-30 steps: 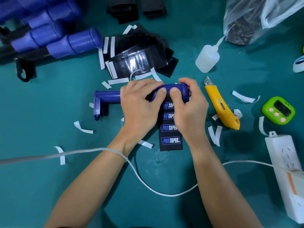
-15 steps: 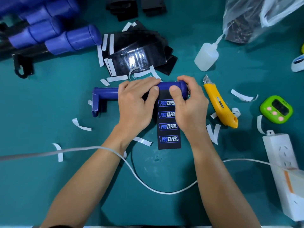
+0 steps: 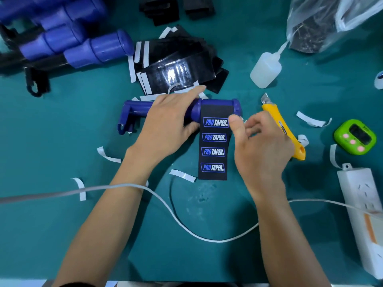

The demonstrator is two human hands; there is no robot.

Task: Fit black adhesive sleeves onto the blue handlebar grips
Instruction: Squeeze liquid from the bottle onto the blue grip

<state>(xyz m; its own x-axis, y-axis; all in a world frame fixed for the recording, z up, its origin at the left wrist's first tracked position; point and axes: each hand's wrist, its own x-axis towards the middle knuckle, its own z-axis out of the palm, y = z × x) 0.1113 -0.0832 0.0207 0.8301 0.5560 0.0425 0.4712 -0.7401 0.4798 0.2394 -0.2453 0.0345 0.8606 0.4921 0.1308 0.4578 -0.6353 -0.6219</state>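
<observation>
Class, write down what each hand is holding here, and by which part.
The left hand holds the blue handlebar grip round its middle, just left of the black sleeve. The right hand holds nothing; its thumb is by the sleeve's edge.

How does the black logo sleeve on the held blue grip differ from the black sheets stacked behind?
The black printed sleeve shows four blue-and-white logos; the stacked glossy black sheets show none. The sleeve's top edge lies over the blue handlebar grip, held by the left hand; the sheets lie loose, untouched. Several sheets carry white strips along an edge; the sleeve shows none. Both are black rectangles.
</observation>
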